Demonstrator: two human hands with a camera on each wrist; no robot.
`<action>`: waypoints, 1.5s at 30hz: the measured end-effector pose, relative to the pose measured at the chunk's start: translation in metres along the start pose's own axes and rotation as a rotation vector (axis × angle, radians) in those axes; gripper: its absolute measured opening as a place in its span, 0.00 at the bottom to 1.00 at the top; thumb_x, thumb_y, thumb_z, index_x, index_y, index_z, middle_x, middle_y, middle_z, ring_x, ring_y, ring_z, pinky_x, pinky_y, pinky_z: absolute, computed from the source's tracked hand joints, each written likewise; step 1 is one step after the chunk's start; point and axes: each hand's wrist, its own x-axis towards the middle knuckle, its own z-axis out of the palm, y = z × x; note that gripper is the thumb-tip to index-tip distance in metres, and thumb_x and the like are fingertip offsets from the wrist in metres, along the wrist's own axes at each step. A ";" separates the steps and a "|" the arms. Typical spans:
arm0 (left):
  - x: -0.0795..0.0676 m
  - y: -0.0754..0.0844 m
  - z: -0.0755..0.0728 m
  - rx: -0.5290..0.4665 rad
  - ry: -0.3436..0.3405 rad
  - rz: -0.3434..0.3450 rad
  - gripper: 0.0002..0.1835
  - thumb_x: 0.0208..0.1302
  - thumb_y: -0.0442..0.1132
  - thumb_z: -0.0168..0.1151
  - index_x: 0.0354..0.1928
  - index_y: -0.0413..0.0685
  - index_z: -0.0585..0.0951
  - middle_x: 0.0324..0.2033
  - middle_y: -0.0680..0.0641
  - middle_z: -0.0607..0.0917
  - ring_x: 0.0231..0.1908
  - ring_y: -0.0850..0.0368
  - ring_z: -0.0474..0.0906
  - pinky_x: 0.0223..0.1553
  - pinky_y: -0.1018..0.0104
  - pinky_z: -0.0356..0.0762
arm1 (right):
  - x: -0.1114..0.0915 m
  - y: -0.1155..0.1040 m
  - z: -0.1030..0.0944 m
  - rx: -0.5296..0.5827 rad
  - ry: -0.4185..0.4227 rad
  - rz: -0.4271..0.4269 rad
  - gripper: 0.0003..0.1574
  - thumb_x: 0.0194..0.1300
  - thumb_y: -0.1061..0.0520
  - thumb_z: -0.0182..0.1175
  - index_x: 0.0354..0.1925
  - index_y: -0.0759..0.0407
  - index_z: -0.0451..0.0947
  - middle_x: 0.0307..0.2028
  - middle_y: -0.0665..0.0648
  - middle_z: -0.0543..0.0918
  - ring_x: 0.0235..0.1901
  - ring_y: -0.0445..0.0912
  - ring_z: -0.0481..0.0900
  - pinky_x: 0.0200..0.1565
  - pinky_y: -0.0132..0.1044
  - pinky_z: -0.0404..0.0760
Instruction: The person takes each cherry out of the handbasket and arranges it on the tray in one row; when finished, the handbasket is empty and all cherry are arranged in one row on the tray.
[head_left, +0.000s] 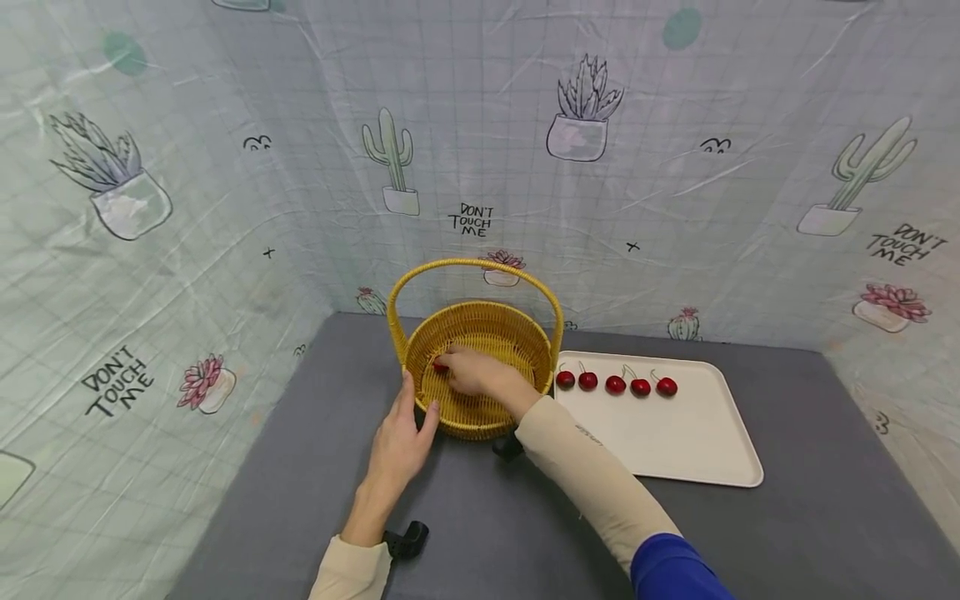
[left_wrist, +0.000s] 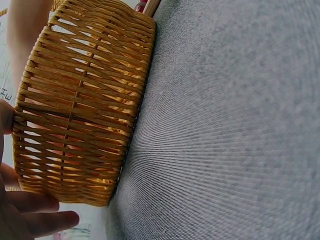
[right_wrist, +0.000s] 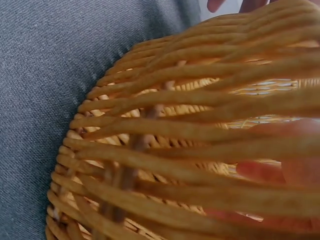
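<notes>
A yellow woven basket [head_left: 471, 430] with a tall arched handle stands on the grey tabletop. My right hand [head_left: 476, 372] reaches down inside it and pinches a dark red cherry [head_left: 439, 367] near the left inner wall; the fingers hide most of the fruit. At the basket's front left, my left hand [head_left: 401, 437] touches the outer wall and rim, its fingers straight and the thumb spread apart. In the left wrist view, its fingers [left_wrist: 37, 215] lie along the basket's side. The right wrist view sees the right hand only through the weave.
A white rectangular tray [head_left: 697, 442] lies right of the basket, close beside it. Several stemmed cherries [head_left: 615, 385] sit in a row along its back part. Behind the grey table [head_left: 465, 525] hangs a cloth printed with cacti.
</notes>
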 end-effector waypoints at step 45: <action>-0.001 0.000 -0.001 0.000 -0.013 0.006 0.43 0.76 0.61 0.46 0.81 0.49 0.44 0.77 0.40 0.58 0.69 0.35 0.68 0.64 0.39 0.71 | -0.064 0.001 0.001 0.163 0.323 -0.138 0.21 0.70 0.62 0.59 0.60 0.62 0.77 0.54 0.61 0.75 0.45 0.46 0.78 0.46 0.38 0.81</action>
